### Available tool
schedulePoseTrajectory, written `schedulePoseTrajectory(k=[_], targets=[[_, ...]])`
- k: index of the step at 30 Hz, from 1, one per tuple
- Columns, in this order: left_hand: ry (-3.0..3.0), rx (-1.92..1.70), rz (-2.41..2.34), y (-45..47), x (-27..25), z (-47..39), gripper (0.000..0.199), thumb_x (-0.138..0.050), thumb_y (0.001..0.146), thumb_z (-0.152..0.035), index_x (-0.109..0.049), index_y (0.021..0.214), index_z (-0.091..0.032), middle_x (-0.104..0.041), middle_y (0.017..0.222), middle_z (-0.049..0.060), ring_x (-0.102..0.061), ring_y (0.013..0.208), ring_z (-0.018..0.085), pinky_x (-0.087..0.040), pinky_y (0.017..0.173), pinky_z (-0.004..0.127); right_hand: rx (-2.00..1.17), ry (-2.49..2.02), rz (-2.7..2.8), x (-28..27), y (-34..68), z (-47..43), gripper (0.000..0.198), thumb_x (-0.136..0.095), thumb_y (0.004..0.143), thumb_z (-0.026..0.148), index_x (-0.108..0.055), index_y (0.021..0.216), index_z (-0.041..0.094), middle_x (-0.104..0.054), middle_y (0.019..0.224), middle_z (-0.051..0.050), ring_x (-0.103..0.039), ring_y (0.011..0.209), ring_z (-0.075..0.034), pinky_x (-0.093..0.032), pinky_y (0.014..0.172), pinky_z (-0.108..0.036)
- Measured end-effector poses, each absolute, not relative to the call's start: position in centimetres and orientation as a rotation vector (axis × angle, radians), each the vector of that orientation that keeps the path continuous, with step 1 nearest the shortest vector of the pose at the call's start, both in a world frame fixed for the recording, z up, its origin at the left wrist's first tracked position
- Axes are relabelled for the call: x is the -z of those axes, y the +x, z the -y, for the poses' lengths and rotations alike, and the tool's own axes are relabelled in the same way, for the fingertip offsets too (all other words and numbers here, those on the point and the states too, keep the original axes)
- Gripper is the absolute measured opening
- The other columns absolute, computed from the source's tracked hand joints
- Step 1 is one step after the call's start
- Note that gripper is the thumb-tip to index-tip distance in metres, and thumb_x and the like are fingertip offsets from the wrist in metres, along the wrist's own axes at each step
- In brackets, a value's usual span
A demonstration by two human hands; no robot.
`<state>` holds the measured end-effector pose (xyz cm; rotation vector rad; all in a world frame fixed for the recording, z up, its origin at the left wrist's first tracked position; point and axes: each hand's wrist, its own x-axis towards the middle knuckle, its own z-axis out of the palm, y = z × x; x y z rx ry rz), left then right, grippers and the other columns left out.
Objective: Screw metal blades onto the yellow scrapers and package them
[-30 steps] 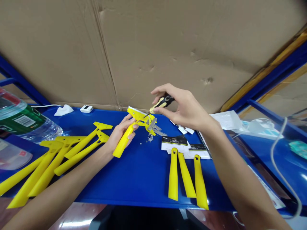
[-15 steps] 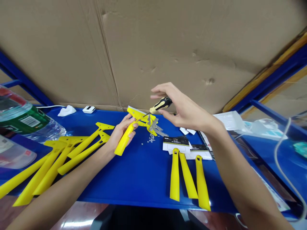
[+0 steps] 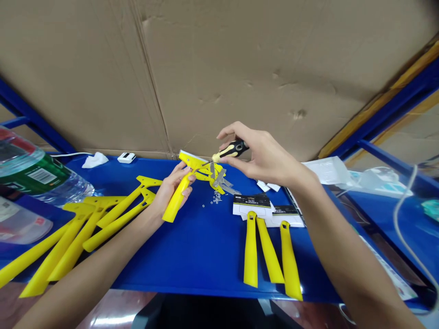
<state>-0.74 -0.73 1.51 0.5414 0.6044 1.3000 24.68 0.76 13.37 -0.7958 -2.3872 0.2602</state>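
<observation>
My left hand [image 3: 174,187] is closed around a yellow scraper [image 3: 177,199], its wide head tilted up and edged with a pale strip. In my right hand [image 3: 257,153] is a black-and-cream screwdriver [image 3: 230,150], fingers curled round the handle. The screwdriver's shaft points left and down to the scraper's head; its tip looks to be at a screw hole, though contact is hard to make out. Just behind and below lie yellow scraper heads and grey metal blades [image 3: 218,177]. Small nuts or washers [image 3: 216,198] are scattered in front of them.
Several yellow scrapers [image 3: 78,224] lie at the left beside a large water bottle [image 3: 37,169]. Packaged scrapers with black-and-white cards [image 3: 252,205] rest at the right. A cardboard wall [image 3: 219,68] closes off the blue table's [image 3: 192,256] back. A cable [image 3: 399,219] hangs far right.
My right hand's fingers have closed more around the screwdriver handle. The scraper in my left hand has shifted very slightly left. The objects on the table lie as before.
</observation>
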Motion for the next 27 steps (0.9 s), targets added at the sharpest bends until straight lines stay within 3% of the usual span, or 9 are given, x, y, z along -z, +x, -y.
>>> schedulePoseTrajectory(k=[5,11,13,17,22,27], targets=[[0.528,-1.308,-0.617,-0.6,-1.62,0.78,0.042,-0.074,0.09,-0.006,-0.066,0.128,-0.022,-0.068,0.115,0.004,-0.065,0.068,0.006,-0.043,0.036,0.012,-0.142,-0.974,2.369,-13.31,24.65,-0.8,0.043,-0.069,0.1,0.044,-0.059,0.137,0.023,-0.074,0.122,-0.012,-0.073,0.097,-0.03,-0.057,0.087,-0.047],[0.506,-1.316,-0.629,-0.54,-1.66,0.85,0.04,-0.073,0.091,-0.006,-0.066,0.127,-0.021,-0.068,0.114,0.005,-0.065,0.067,0.007,-0.043,0.036,0.012,-0.262,-0.782,2.394,-13.05,24.93,-0.84,0.066,-0.078,0.092,0.043,-0.049,0.149,0.028,-0.057,0.151,-0.017,-0.065,0.128,-0.036,-0.062,0.095,-0.054],[0.51,-1.316,-0.631,-0.52,-1.75,0.89,0.04,-0.073,0.091,-0.005,-0.066,0.127,-0.021,-0.068,0.115,0.005,-0.065,0.068,0.007,-0.043,0.036,0.012,-0.28,-0.767,2.391,-13.17,24.92,-0.73,0.06,-0.074,0.095,0.039,-0.049,0.148,0.028,-0.058,0.15,-0.017,-0.066,0.127,-0.035,-0.061,0.098,-0.055],[0.515,-1.32,-0.628,-0.49,-1.86,0.93,0.04,-0.074,0.09,-0.005,-0.066,0.126,-0.021,-0.068,0.113,0.003,-0.064,0.067,0.006,-0.042,0.036,0.012,-0.299,-0.781,2.379,-13.46,24.74,-0.57,0.042,-0.068,0.1,0.03,-0.056,0.14,0.025,-0.073,0.124,-0.01,-0.072,0.109,-0.029,-0.058,0.094,-0.047],[0.534,-1.304,-0.623,-0.46,-1.73,0.95,0.044,-0.074,0.09,-0.006,-0.065,0.129,-0.023,-0.069,0.116,0.004,-0.064,0.068,0.006,-0.042,0.036,0.012,-0.113,-0.939,2.35,-13.35,24.66,-0.86,0.029,-0.071,0.1,0.043,-0.064,0.121,0.024,-0.075,0.113,-0.008,-0.069,0.085,-0.023,-0.05,0.076,-0.038],[0.532,-1.298,-0.631,-0.46,-1.5,0.85,0.048,-0.074,0.089,-0.005,-0.064,0.133,-0.023,-0.068,0.116,0.004,-0.065,0.068,0.006,-0.042,0.036,0.012,-0.143,-0.884,2.422,-13.34,24.88,-1.0,0.021,-0.068,0.1,0.035,-0.062,0.116,0.023,-0.072,0.115,-0.009,-0.067,0.09,-0.024,-0.052,0.078,-0.039]])
